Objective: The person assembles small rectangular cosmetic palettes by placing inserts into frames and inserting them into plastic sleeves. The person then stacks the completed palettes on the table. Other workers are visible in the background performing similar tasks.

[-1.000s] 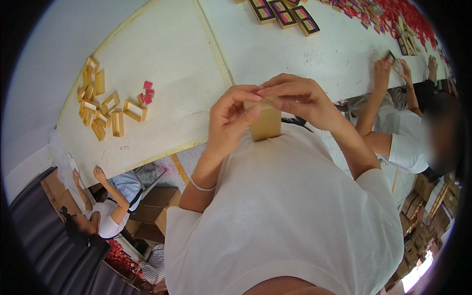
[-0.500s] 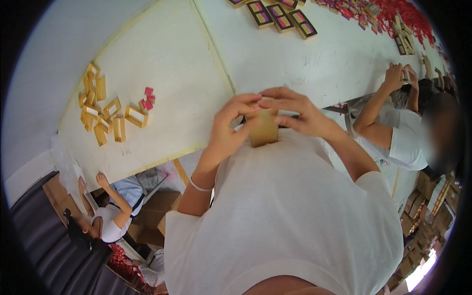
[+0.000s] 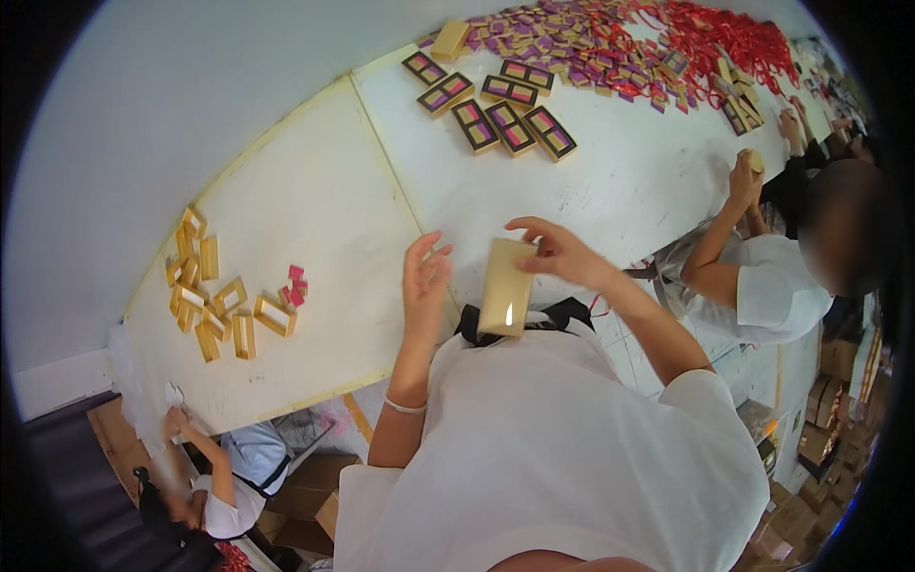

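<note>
A gold rectangular box (image 3: 504,291) hangs in front of my waist, its plain shiny face showing. My right hand (image 3: 558,254) grips it by the top right edge, thumb and fingers around that side. My left hand (image 3: 426,272) is apart from the box, just to its left, raised with fingers loosely spread and nothing in it. Beyond my hands, several finished-looking boxes (image 3: 513,128) with black inner frames and pink, purple and gold squares lie on the white table (image 3: 315,191).
Several hollow gold frames (image 3: 230,297) lie on the left of the table beside small pink pieces (image 3: 294,285). Heaps of small purple and gold pieces (image 3: 572,43) and red ribbons (image 3: 734,40) cover the far end. People work at the left (image 3: 224,486) and right (image 3: 762,272).
My left hand has let go of the box and moved left. The right hand keeps the box, now turned with more of its gold face showing. The view has shifted, revealing more of the far table.
</note>
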Motion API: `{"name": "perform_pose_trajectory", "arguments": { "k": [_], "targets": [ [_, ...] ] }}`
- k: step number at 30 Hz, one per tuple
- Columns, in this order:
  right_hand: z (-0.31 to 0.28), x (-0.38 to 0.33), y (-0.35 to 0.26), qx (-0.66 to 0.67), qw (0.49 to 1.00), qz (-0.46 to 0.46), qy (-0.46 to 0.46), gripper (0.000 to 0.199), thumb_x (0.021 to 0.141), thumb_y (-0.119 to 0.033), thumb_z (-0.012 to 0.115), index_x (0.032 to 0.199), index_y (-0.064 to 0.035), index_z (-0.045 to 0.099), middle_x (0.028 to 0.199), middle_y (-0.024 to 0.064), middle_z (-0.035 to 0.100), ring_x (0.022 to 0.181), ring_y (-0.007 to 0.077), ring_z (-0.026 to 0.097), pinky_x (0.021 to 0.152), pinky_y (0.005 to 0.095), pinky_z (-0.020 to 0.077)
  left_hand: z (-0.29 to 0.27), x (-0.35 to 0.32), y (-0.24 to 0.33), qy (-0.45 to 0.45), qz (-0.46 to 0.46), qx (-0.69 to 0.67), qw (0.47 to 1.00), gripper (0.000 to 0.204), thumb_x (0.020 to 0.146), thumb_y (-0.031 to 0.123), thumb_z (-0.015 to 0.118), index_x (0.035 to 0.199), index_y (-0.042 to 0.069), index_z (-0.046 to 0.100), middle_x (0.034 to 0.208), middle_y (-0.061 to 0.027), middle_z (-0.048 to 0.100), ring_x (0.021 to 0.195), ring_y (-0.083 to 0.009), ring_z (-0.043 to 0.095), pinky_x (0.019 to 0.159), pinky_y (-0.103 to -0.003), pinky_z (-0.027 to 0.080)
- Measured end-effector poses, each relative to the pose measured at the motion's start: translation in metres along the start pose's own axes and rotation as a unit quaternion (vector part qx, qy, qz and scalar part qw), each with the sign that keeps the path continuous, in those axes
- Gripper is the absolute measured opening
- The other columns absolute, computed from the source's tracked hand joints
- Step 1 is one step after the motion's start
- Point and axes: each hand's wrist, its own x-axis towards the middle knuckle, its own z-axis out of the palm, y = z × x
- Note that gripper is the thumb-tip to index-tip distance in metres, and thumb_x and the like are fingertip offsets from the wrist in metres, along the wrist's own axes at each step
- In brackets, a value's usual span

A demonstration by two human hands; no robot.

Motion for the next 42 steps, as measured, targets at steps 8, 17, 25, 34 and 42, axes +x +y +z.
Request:
{"name": "perform_pose_trajectory", "arguments": {
  "k": [8, 17, 25, 34, 42],
  "targets": [
    [-0.276, -0.014, 0.065, 0.267, 0.857, -0.118, 0.426, 0.068, 0.078, -0.020, 0.063, 0.132, -0.0053, 0.025, 0.096, 0.0068, 0.055, 0.084, 0.0169, 0.055, 0.076, 0.0314, 0.0467, -0.044, 0.023, -0.098, 0.094, -0.074, 0.116, 0.986, 0.024, 0.087, 0.022, 0.054, 0.104, 0.005, 0.055, 0.099, -0.0028, 0.057, 0.093, -0.0112, 0.051, 0.080, -0.026, 0.040],
    [-0.208, 0.144, 0.070, -0.082, 0.949, -0.039, 0.302, 0.042, 0.076, -0.021, 0.065, 0.113, -0.0047, 0.053, 0.098, 0.0118, 0.057, 0.082, 0.0186, 0.057, 0.071, 0.0302, 0.0477, -0.039, 0.026, -0.120, 0.115, -0.071, 0.137, 0.981, 0.019, 0.086, 0.013, 0.055, 0.100, 0.001, 0.054, 0.099, -0.0064, 0.056, 0.093, -0.0150, 0.054, 0.081, -0.028, 0.044],
    [-0.184, 0.322, 0.033, -0.435, 0.846, -0.122, 0.284, 0.045, 0.073, -0.023, 0.065, 0.110, 0.0001, 0.050, 0.108, 0.0179, 0.053, 0.103, 0.0331, 0.050, 0.087, 0.0401, 0.0419, -0.052, 0.003, -0.124, 0.171, -0.159, 0.142, 0.962, 0.017, 0.085, 0.012, 0.055, 0.099, 0.002, 0.055, 0.095, -0.0047, 0.057, 0.090, -0.0124, 0.054, 0.079, -0.026, 0.043],
    [-0.159, 0.402, 0.049, -0.716, 0.675, -0.025, 0.176, 0.011, 0.073, -0.006, 0.054, 0.080, -0.0065, 0.063, 0.082, 0.0096, 0.063, 0.075, 0.0245, 0.063, 0.066, 0.0378, 0.0499, -0.056, 0.006, -0.126, 0.217, -0.191, 0.121, 0.950, 0.016, 0.085, 0.011, 0.055, 0.097, 0.002, 0.056, 0.093, -0.0040, 0.058, 0.086, -0.0113, 0.054, 0.077, -0.025, 0.042],
    [-0.183, 0.323, 0.008, -0.586, 0.683, -0.267, 0.344, 0.009, 0.073, -0.007, 0.056, 0.081, -0.0070, 0.061, 0.077, 0.0100, 0.063, 0.069, 0.0229, 0.061, 0.059, 0.0351, 0.0472, -0.041, 0.035, -0.103, 0.140, -0.150, 0.064, 0.977, 0.017, 0.085, 0.010, 0.055, 0.099, 0.001, 0.055, 0.096, -0.0044, 0.058, 0.089, -0.0115, 0.054, 0.080, -0.024, 0.041]
  ]
}}
